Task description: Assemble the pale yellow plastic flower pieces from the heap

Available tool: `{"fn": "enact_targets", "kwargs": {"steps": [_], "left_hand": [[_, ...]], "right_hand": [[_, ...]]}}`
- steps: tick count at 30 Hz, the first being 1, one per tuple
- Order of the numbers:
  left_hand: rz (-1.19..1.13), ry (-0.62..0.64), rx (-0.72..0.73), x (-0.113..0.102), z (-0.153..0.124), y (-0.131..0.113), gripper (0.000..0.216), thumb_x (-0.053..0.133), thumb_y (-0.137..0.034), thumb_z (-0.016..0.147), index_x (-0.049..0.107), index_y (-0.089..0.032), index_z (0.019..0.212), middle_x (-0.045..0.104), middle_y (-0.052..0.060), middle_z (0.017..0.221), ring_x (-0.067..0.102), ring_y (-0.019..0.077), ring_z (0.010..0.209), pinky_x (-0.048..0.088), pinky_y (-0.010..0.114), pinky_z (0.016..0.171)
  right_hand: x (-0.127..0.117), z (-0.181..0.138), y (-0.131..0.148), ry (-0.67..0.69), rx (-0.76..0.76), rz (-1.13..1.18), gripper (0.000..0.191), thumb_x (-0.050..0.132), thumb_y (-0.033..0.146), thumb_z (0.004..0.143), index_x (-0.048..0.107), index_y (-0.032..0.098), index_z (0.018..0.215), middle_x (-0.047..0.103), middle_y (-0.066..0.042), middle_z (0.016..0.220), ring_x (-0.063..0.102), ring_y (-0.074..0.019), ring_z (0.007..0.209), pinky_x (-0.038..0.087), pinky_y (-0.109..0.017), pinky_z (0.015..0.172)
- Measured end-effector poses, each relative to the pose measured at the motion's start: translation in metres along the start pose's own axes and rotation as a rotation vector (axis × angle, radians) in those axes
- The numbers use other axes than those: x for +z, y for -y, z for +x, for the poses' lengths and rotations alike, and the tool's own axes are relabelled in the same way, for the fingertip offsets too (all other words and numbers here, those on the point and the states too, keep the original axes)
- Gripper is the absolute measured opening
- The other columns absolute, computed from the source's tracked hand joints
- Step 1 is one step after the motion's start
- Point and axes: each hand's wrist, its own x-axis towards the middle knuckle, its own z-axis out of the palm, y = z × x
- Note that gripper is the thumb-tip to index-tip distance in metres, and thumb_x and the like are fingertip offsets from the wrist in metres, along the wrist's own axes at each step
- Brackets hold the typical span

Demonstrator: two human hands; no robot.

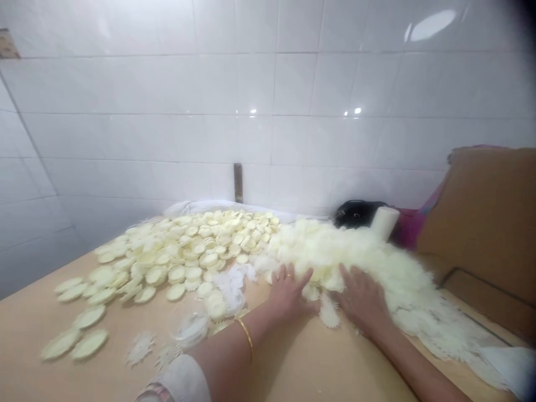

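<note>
My left hand, with a gold bangle on its wrist, reaches to the front edge of a heap of pale cream pieces. Its fingers are spread and its palm faces down. To the right, my right hand lies against the same pile, fingers stretched out and partly sunk among the pieces. Between the hands, a thin cream disc with a jagged rim lies on the table. The pile looks blurred, so single pieces there are hard to make out. Neither hand grips anything I can see.
A large heap of cream discs covers the table's left part. Nearby are crumpled white cloth and a clear round dish. A white cylinder, a black bag and a brown cardboard box stand at right.
</note>
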Motion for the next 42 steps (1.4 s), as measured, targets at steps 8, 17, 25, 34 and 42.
{"fn": "enact_targets", "kwargs": {"steps": [8,17,25,34,42], "left_hand": [[0.069,0.050,-0.017,-0.029,-0.005,-0.007,0.091,0.054,-0.060,0.064,0.002,-0.037,0.135,0.041,0.013,0.122,0.029,0.0378,0.120,0.031,0.048,0.088],[-0.129,0.101,0.107,-0.102,-0.006,0.002,0.038,0.056,-0.040,0.072,0.060,-0.017,0.103,0.058,0.006,0.103,0.055,0.0156,0.085,0.042,0.024,0.073],[0.081,0.039,-0.053,-0.136,-0.018,0.060,0.030,0.047,-0.035,0.079,0.061,-0.013,0.094,0.062,0.006,0.090,0.056,0.0148,0.080,0.042,0.026,0.071],[0.415,-0.022,-0.149,-0.112,0.002,0.127,0.058,0.051,-0.024,0.076,0.029,-0.025,0.130,0.036,0.016,0.128,0.045,0.0300,0.107,0.043,0.036,0.074],[0.590,0.042,0.005,-0.084,0.034,0.133,0.066,0.048,-0.008,0.071,0.026,-0.029,0.130,0.031,0.014,0.133,0.034,0.0300,0.115,0.041,0.039,0.079]], "right_hand": [[-0.035,-0.007,-0.003,-0.065,-0.063,-0.023,0.060,0.038,0.055,0.078,0.045,0.012,0.120,0.049,-0.018,0.115,0.042,-0.0314,0.098,0.034,-0.043,0.075],[-0.074,-0.003,-0.011,0.127,-0.025,-0.054,0.041,0.042,0.051,0.076,0.057,0.018,0.094,0.060,-0.012,0.085,0.051,-0.0282,0.079,0.030,-0.036,0.061],[-0.092,-0.031,0.016,-0.049,-0.244,0.161,0.031,0.035,0.040,0.084,0.054,0.020,0.071,0.054,-0.005,0.049,0.045,-0.0173,0.044,0.027,-0.031,0.052],[-0.098,-0.026,0.112,-0.129,-0.647,0.465,0.023,0.038,0.018,0.084,0.049,0.018,0.063,0.054,-0.003,0.060,0.044,-0.0160,0.056,0.028,-0.028,0.058],[-0.068,-0.028,0.110,-0.188,-0.621,0.568,0.028,0.033,0.011,0.084,0.046,0.017,0.060,0.051,-0.003,0.060,0.041,-0.0148,0.057,0.027,-0.030,0.061]]}}
